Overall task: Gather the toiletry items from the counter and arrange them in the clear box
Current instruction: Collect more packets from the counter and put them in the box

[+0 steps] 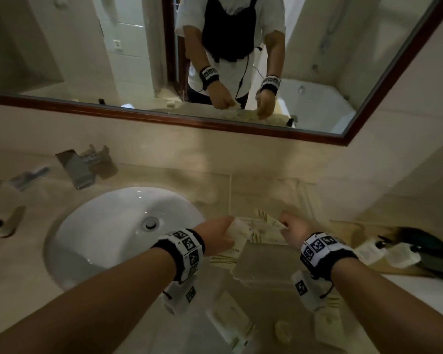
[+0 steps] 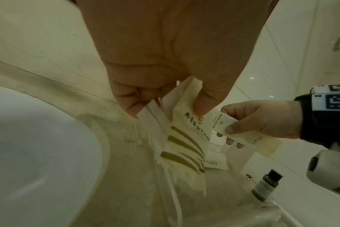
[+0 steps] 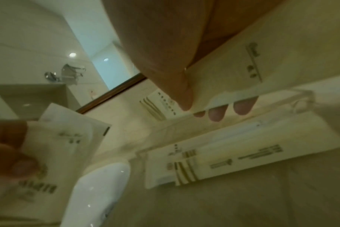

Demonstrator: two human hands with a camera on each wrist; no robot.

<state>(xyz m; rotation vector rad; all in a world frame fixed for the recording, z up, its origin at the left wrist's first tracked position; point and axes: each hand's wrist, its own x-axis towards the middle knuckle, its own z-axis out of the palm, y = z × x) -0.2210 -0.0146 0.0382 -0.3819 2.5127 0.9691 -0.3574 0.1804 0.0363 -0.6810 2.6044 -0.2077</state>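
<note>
both hands work over the beige counter (image 1: 266,190) just to the right of the white sink (image 1: 108,226). the left hand (image 1: 216,235) has a narrow grip: thumb and curled fingers pinch a small stack of cream sachets (image 2: 182,122), the top one printed with olive stripes, its long axis hanging downward and away from the palm. the right hand (image 1: 293,232) pinches a long cream packet (image 3: 248,79) between the thumb on top and fingertips (image 3: 215,115) below, with its long axis running sideways, roughly across the direction in which the left hand's stack hangs.

the clear box (image 2: 210,181) seems to sit directly under and between the two hands, though its walls are nearly invisible against the counter, so i read its outline only from faint edges. another long packet (image 3: 233,162) with stripes lies flat low down, seemingly already in it, its length parallel to the packet in the right hand.

what the next move turns on: the box lies below both grips, and the right hand's packet is already lined up with the one lying flat, so it looks nearer to a clean drop. the left stack would need turning first.

more sachets (image 1: 230,325) lie on the counter nearer the person, and a small dark bottle (image 2: 266,186) stands to the right.
</note>
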